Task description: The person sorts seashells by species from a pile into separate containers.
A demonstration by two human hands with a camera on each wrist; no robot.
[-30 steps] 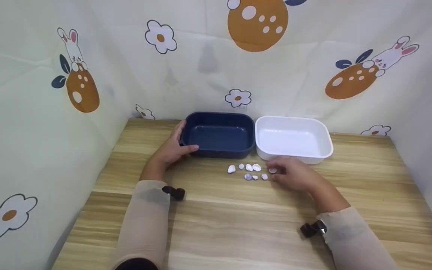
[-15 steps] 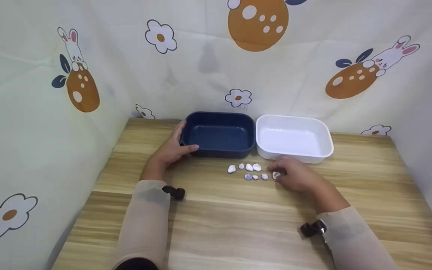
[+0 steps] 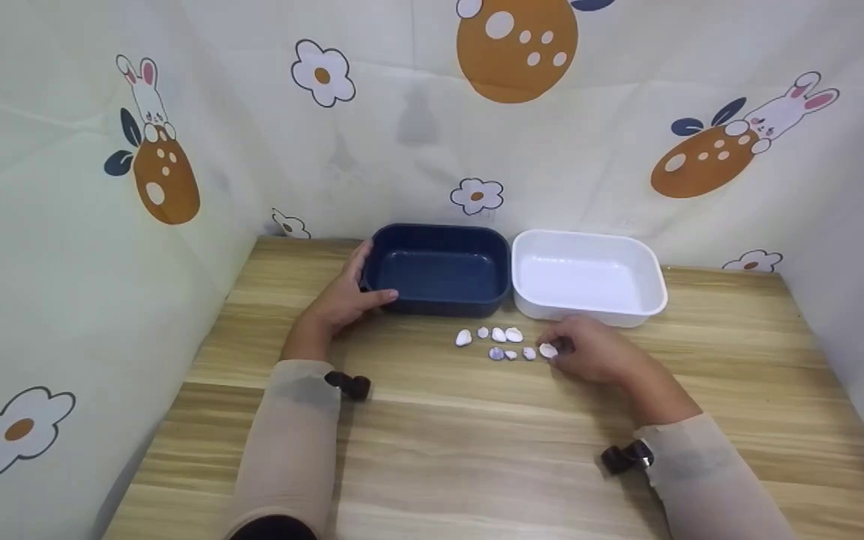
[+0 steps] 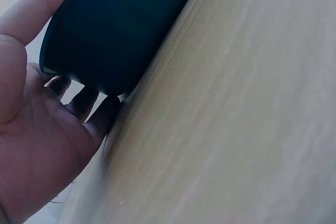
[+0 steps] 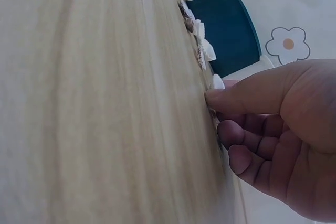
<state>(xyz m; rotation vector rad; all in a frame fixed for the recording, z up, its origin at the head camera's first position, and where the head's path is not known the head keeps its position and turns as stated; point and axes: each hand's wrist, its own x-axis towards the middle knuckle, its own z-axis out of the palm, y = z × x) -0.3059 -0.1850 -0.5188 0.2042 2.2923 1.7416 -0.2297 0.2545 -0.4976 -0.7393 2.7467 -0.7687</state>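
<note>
In the head view my left hand [image 3: 338, 300] grips the left end of a dark blue rectangular bin [image 3: 436, 308], thumb along its front and fingers along its side. The left wrist view shows that hand [image 4: 44, 124] with its fingertips against the bin's wall [image 4: 115, 30]. My right hand [image 3: 593, 351] pinches a small white seashell [image 3: 547, 350] low over the table, before the white bin [image 3: 589, 315]. Several more small seashells [image 3: 499, 335] lie in two loose rows left of it. The right wrist view has the pinched shell [image 5: 217, 82] at the thumb tip.
Both bins stand side by side at the back of the wood-grain table [image 3: 477, 450], with nothing inside them. Behind them hangs a pale curtain [image 3: 402, 135] printed with rabbits, flowers and oranges. It also encloses the left and right sides.
The shell at my right fingertips has moved slightly toward the front and lies flatter, showing more of its face. My right fingers shifted a little; the left hand has stayed on the dark blue bin.
</note>
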